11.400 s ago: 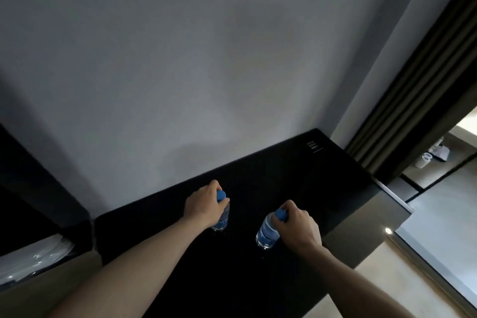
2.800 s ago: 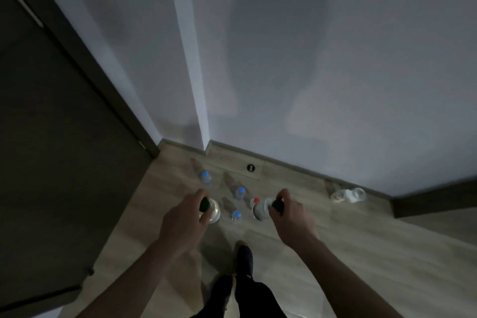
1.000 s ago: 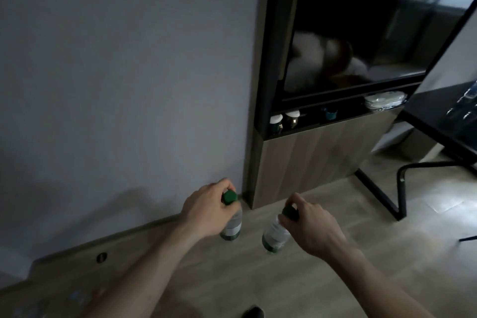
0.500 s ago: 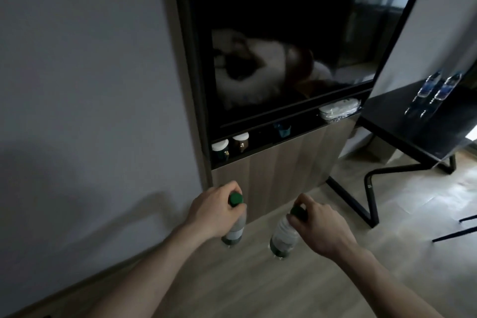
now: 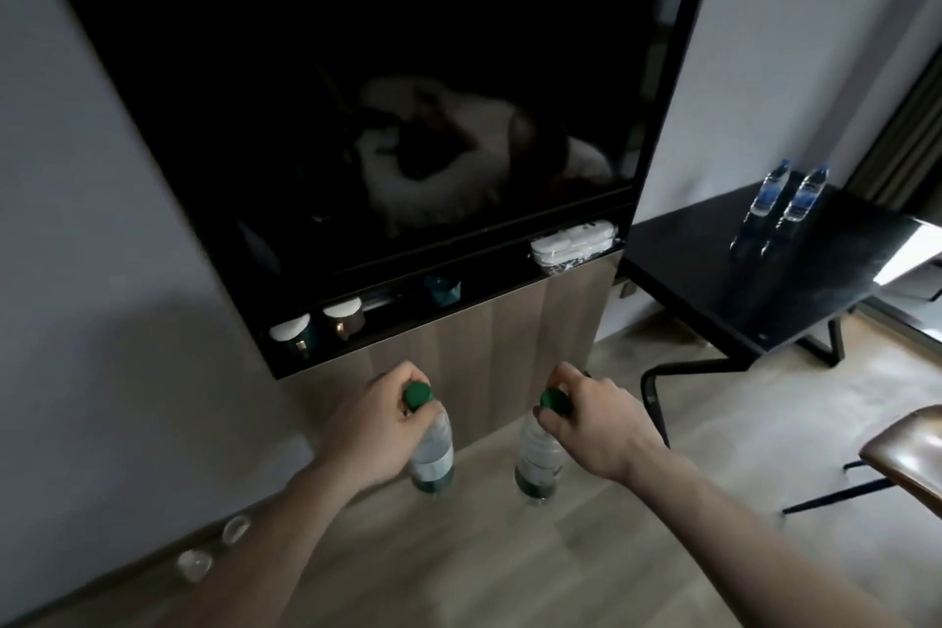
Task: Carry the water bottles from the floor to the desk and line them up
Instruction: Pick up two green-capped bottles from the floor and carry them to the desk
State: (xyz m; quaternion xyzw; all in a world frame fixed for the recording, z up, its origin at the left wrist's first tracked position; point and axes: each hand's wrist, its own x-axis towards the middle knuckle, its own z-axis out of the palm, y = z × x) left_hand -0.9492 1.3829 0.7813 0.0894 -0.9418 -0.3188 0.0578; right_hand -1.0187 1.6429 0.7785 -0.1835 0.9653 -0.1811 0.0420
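My left hand grips the neck of a clear water bottle with a green cap, which hangs above the wooden floor. My right hand holds a second green-capped bottle the same way, a little to the right. The black desk stands at the right. Two blue-capped water bottles stand upright side by side near its back edge, close to the wall.
A dark TV cabinet with a wooden lower front fills the middle; its shelf holds small jars and a white packet. A brown chair back juts in at the right. Two glassy objects lie by the skirting at lower left.
The view has swung right: the cabinet and the desk with its two bottles have shifted left and closer. Both hands still carry the green-capped bottles in front of me.
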